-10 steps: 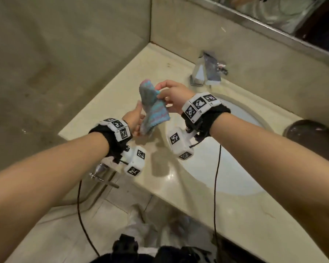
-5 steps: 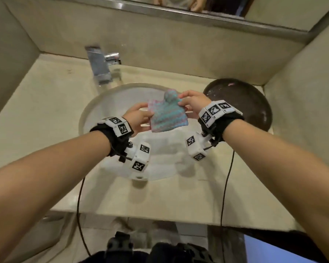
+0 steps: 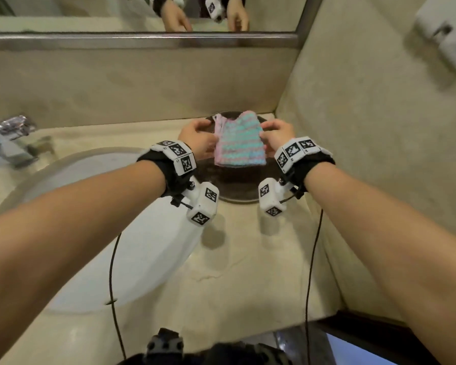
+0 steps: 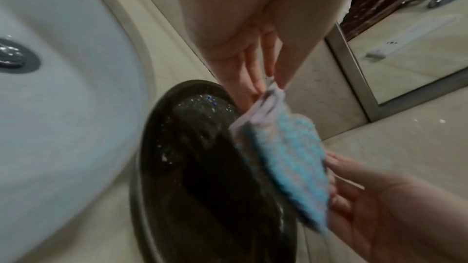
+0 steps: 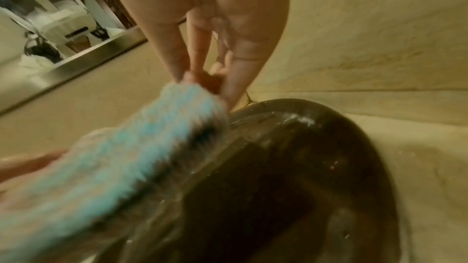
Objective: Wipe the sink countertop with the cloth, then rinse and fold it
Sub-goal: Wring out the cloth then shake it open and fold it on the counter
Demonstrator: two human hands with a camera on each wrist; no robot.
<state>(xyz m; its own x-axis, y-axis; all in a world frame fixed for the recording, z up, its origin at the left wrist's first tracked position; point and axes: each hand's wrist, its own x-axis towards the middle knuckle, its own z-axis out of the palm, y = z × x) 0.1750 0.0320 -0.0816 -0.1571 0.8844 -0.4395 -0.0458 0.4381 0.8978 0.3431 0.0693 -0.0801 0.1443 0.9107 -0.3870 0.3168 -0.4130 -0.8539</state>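
The folded cloth (image 3: 238, 140), striped pink and teal, hangs just above a dark round tray (image 3: 237, 189) at the countertop's back right corner. My left hand (image 3: 208, 133) pinches the cloth's left edge and my right hand (image 3: 265, 131) pinches its right edge. In the left wrist view the left hand (image 4: 268, 85) pinches the cloth (image 4: 286, 147) at its top corner, with the right hand (image 4: 380, 197) on the far side. In the right wrist view the right hand (image 5: 202, 81) pinches the blurred cloth (image 5: 113, 157) over the tray (image 5: 291, 177).
The white sink basin (image 3: 116, 233) lies to the left, with the faucet (image 3: 8, 138) at the far left. Beige countertop (image 3: 248, 272) runs in front of the tray. Walls close in behind and to the right, a mirror (image 3: 116, 11) above. A white dispenser (image 3: 445, 32) hangs on the right wall.
Both hands carried the cloth from left of the sink, across the basin, to above the dark tray on the right. The cloth now hangs flatter between them.
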